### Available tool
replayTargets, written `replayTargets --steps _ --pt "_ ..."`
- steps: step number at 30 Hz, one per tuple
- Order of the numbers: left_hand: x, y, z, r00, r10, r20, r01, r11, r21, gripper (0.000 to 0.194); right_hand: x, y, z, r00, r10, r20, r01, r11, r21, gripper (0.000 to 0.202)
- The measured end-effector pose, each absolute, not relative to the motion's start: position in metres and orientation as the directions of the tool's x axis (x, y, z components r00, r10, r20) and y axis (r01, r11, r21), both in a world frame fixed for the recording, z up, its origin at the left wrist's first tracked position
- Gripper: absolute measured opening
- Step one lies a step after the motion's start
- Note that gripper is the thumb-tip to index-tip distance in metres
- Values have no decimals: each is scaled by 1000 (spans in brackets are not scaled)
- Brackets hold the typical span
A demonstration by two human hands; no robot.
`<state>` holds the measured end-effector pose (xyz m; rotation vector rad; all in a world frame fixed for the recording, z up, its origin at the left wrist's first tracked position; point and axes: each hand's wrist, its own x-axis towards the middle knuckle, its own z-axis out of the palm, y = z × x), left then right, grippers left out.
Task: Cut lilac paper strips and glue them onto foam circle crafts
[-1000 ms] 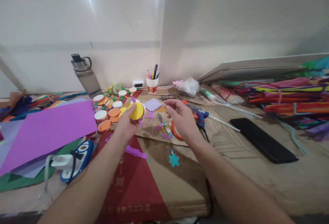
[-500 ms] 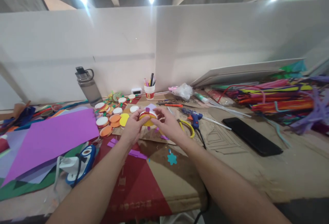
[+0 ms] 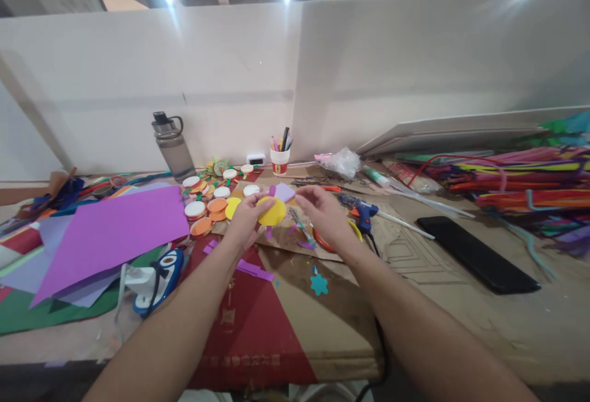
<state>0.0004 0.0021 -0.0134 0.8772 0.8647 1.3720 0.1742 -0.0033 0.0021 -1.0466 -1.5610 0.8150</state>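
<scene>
My left hand [image 3: 246, 220] is closed on a round yellow disc [image 3: 271, 211], its flat face toward me. Purple strips stick out above and below the disc. To the right of it is my right hand [image 3: 320, 208], with fingers half bent and slightly apart, and I see nothing held in it. A lilac paper piece [image 3: 284, 192] shows just behind the disc, close to the right fingertips. Beneath the right hand are a pen [image 3: 303, 228] and yellow-and-red scissor-like handles [image 3: 356, 231], partly hidden by the hand and wrist.
Several finished-looking discs [image 3: 201, 227] cluster left of my hands. Purple sheets [image 3: 120, 230] and a blue power strip [image 3: 168, 273] lie further left. A glue gun [image 3: 365, 216], a black phone [image 3: 477, 254] and pipe cleaners [image 3: 530, 174] are on the right. A pen cup [image 3: 279, 161] and bottle [image 3: 174, 150] stand behind.
My right hand has let go of the disc and moved right. The left hand still holds the disc, now with its yellow face turned toward me. The view has shifted slightly left.
</scene>
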Motion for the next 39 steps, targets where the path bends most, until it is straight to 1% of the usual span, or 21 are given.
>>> replayTargets --steps 3,5,7,10,13,16,19,22,25,27,30,32,35,37,39 --pt "-2 8 -15 -44 996 -83 -496 51 867 26 188 6 5 59 922 382 212 363 -907 22" --pt "-4 13 -16 -126 987 -104 -575 13 818 19 193 11 4 110 918 382 224 351 -909 21" --pt "-9 18 -17 -210 972 -103 -636 -56 770 18 195 15 1 113 917 383 239 349 -906 22" --pt "-16 25 -19 -266 957 -118 -685 -102 722 21 191 16 -4 82 913 399 275 364 -890 23" --pt "-20 28 -22 -276 950 -149 -688 -87 720 19 186 13 -6 70 912 404 292 369 -883 22" --pt "-18 26 -25 -267 947 -176 -673 -53 738 17 181 8 -2 46 928 369 290 342 -894 19" --pt "-15 23 -27 -240 956 -167 -643 -28 765 19 176 3 7 -43 941 336 315 332 -889 17" --pt "-12 21 -27 -207 968 -143 -631 -21 775 19 170 2 17 -152 934 323 366 357 -859 18" --pt "-8 17 -25 -144 983 -110 -646 -9 764 18 165 10 23 -199 929 312 392 368 -843 17" --pt "-6 14 -24 -102 990 -94 -661 3 750 18 162 22 23 -190 934 304 394 356 -847 16" --pt "-3 13 -22 -78 992 -97 -697 16 717 16 163 43 22 -131 945 300 385 328 -863 16" --pt "-3 13 -20 -119 983 -138 -727 9 687 14 168 55 22 -90 950 297 385 309 -870 17" --pt "-5 17 -18 -234 947 -221 -759 -36 650 12 182 61 24 -26 955 294 386 281 -879 19" --pt "-7 19 -16 -297 923 -246 -764 -75 640 12 191 59 26 2 953 304 394 278 -876 20" --pt "-9 22 -14 -314 914 -255 -771 -88 631 13 199 55 25 22 941 336 417 297 -859 20"
